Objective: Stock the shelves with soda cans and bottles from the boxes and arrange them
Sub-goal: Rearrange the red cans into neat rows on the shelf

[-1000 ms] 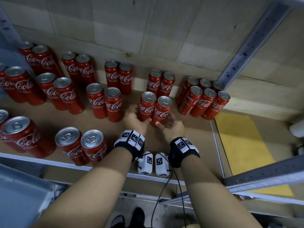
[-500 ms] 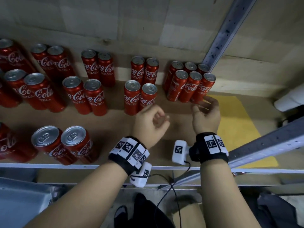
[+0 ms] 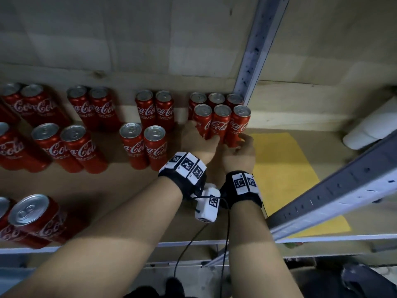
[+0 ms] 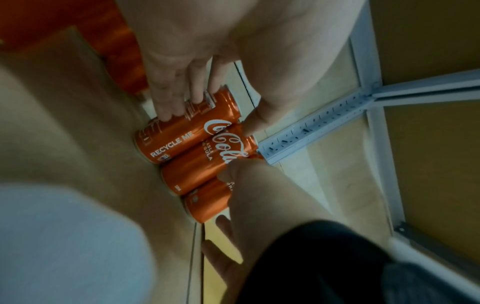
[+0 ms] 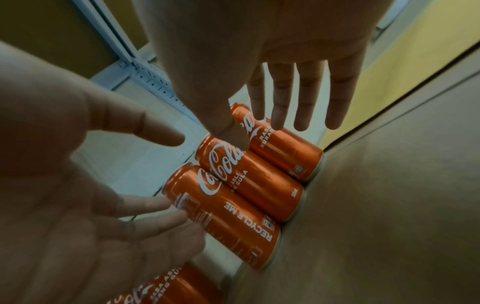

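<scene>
**A:** While both hands sit at the right end of the brown wooden shelf board (image 3: 120,190), which one is nearer the front row of 3 slim red aluminium cola cans (image 3: 221,123)?

**B:** Neither, really; they bracket it. The left hand (image 3: 198,145) lies against the leftmost can's side, fingers straight and flat on it. The right hand (image 3: 240,151) is at the rightmost can, fingers extended and spread, thumb touching the can wall. Neither hand is curled round anything.

**A:** And the cans' long axes?

**B:** Upright, silver tops (image 3: 222,110) facing up, so they stand at the fingertips ahead of both palms. Any squeeze would act sideways, across the row.

**A:** Where is the row exactly?

**B:** Near the shelf's back right corner, just beside the grey perforated metal upright (image 3: 255,50), with 3 more cans (image 3: 216,97) directly behind, apparently touching.

**A:** How do they look?

**B:** Glossy, undented, white script logos facing mostly forward; the leftmost shows "RECYCLE ME" (image 5: 249,222).
</scene>
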